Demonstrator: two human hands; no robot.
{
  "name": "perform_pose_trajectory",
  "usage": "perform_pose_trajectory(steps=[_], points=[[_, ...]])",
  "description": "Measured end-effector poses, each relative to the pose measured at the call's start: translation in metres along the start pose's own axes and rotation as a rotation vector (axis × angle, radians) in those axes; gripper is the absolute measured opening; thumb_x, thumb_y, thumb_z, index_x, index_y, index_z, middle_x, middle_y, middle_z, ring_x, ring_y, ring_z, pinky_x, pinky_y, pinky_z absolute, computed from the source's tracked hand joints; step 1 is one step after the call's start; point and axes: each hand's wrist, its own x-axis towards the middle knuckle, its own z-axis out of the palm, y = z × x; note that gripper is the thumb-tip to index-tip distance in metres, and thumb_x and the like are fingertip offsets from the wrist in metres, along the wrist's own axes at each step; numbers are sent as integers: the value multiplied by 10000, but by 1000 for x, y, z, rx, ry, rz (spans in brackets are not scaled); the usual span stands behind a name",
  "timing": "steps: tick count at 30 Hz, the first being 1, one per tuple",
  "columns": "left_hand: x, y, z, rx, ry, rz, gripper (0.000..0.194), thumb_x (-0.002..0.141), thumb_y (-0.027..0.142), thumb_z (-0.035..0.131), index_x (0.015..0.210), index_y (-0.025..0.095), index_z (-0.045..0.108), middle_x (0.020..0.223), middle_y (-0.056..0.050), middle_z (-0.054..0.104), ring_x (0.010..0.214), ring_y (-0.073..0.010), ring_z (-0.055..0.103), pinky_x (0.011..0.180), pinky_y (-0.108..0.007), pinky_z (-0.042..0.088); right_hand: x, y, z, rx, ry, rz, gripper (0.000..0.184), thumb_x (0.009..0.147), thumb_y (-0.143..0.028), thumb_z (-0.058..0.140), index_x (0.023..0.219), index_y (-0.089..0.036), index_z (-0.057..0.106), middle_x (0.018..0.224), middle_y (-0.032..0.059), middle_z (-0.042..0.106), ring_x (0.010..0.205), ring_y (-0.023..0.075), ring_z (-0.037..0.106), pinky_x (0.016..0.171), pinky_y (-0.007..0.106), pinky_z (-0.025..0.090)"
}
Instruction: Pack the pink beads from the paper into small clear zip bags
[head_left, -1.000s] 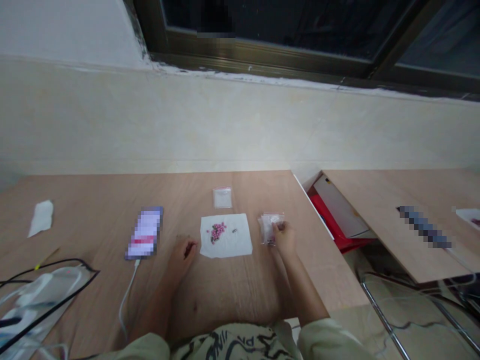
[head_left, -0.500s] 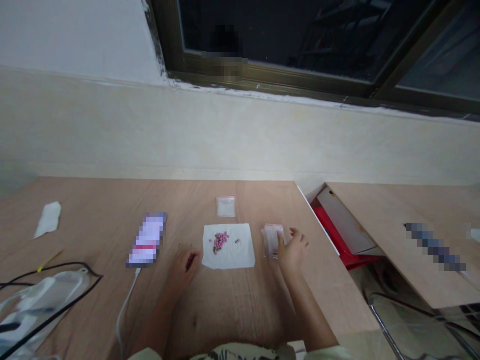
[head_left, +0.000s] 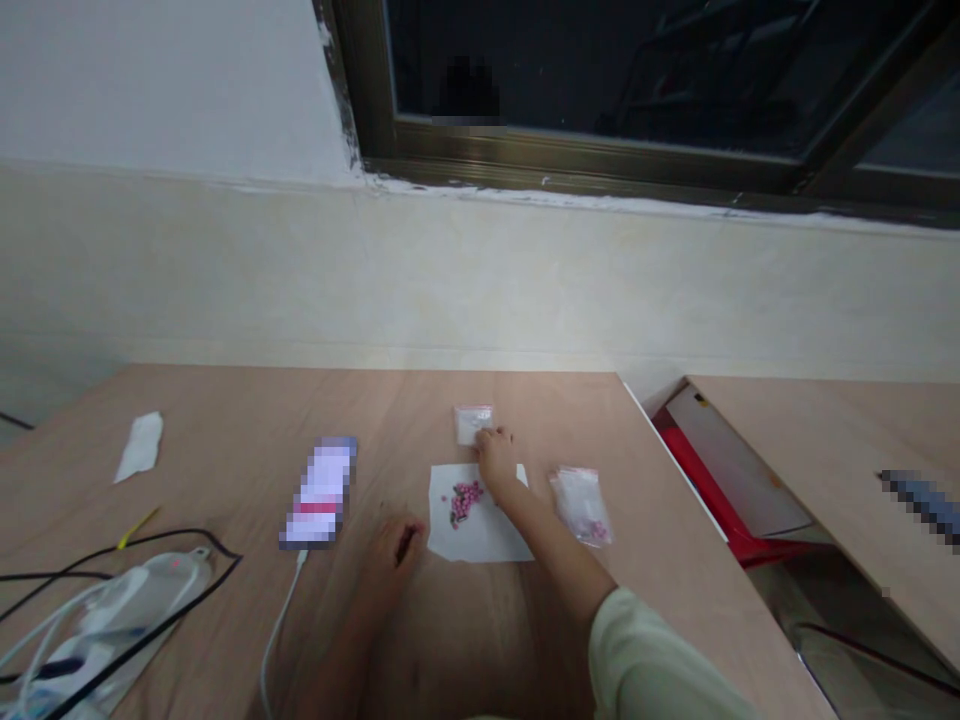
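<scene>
My right hand (head_left: 496, 462) reaches over the white paper sheet (head_left: 480, 545) to a small clear zip bag (head_left: 470, 422) with a red top edge. Its fingertips are at the bag's lower right corner, a little apart, and the bag lies flat. Pink beads (head_left: 466, 498) lie in a cluster on the left half of the sheet; my right hand and forearm cover its upper right part. My left hand (head_left: 401, 545) rests on the table at the sheet's left edge, fingers curled in, nothing visible in them. Right of the sheet lies a stack of clear zip bags (head_left: 580, 500) with pink bits at its lower end.
A phone (head_left: 321, 493) on a white cable lies to the left. Beyond it are a scrap of white paper (head_left: 140, 447) and a power strip (head_left: 142, 600) with black and white cables. A gap with a red object (head_left: 712, 495) separates this table from a second one (head_left: 832, 440).
My right hand has let go of the zip-bag stack and moved left and forward to the single bag. My left hand stays by the sheet. The view has shifted slightly.
</scene>
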Motion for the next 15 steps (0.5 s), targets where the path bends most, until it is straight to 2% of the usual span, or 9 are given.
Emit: perform_pose_trajectory(steps=[3, 6, 9, 12, 15], points=[[0, 0, 0, 8, 1, 8, 166, 772, 278, 406, 758, 193, 548, 736, -17, 594, 699, -158, 547, 638, -272, 451, -1, 4, -7, 9, -19, -7, 244, 791, -132, 400, 815, -156, 642, 877, 100, 638, 897, 216, 493, 768, 314, 308], [1, 1, 0, -5, -5, -5, 171, 775, 287, 405, 768, 196, 550, 736, -15, 588, 697, -161, 543, 633, -280, 450, -6, 7, -18, 39, -36, -2, 266, 798, -147, 398, 928, -180, 629, 873, 100, 637, 856, 198, 524, 722, 281, 335], [1, 3, -1, -43, -16, -33, 170, 771, 297, 413, 774, 204, 555, 728, -11, 589, 695, -165, 546, 630, -283, 453, -8, 10, -24, 162, -4, 27, 305, 801, -136, 373, 999, -154, 604, 901, 128, 625, 857, 198, 542, 709, 270, 360], [1, 4, -2, -92, -11, -57, 155, 748, 310, 450, 760, 206, 563, 748, -17, 599, 719, -174, 553, 660, -296, 456, -10, 16, -28, 372, 144, 47, 297, 805, -163, 359, 961, -139, 610, 925, 126, 620, 858, 191, 553, 724, 271, 380], [2, 6, -5, -197, -22, -141, 160, 733, 325, 466, 761, 202, 564, 748, -19, 612, 726, -179, 568, 671, -307, 468, -21, 24, -33, 647, 319, 56, 292, 814, -262, 347, 928, -162, 597, 909, 91, 628, 844, 178, 557, 731, 287, 398]])
